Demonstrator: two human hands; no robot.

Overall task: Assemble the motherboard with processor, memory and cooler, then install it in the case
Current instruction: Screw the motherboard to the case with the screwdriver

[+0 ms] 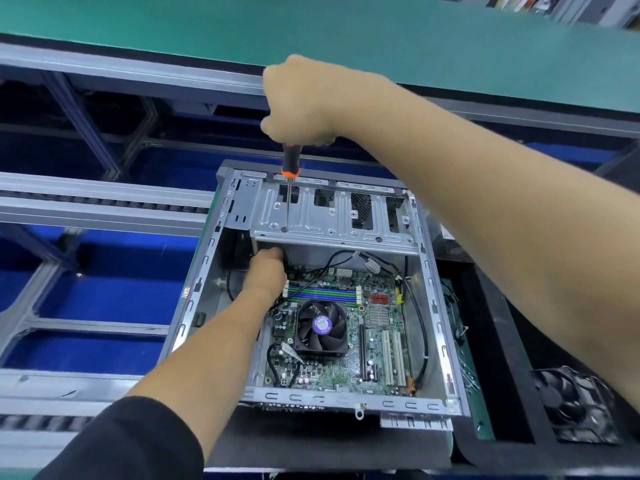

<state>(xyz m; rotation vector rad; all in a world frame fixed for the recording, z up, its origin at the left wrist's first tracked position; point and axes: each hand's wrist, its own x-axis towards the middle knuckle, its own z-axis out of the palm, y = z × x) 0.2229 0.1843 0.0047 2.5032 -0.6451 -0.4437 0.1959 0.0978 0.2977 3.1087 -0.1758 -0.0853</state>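
Note:
An open grey metal case (204, 271) lies on its side with the green motherboard (377, 341) inside it. A black cooler fan (322, 329) with a purple label sits on the board, and memory slots (322, 294) run above it. My right hand (304, 102) is shut on a black and orange screwdriver (289, 164), held upright with its tip on a hole in the drive bay plate (332, 216). My left hand (265, 271) reaches inside the case under that plate, at the board's upper left corner; its fingertips are hidden.
Black cables (414, 299) loop along the board's right side. A loose black fan (575, 407) lies on the black mat at the right. Metal conveyor rails (104, 202) and blue frames are at the left. A green belt (311, 26) runs across the back.

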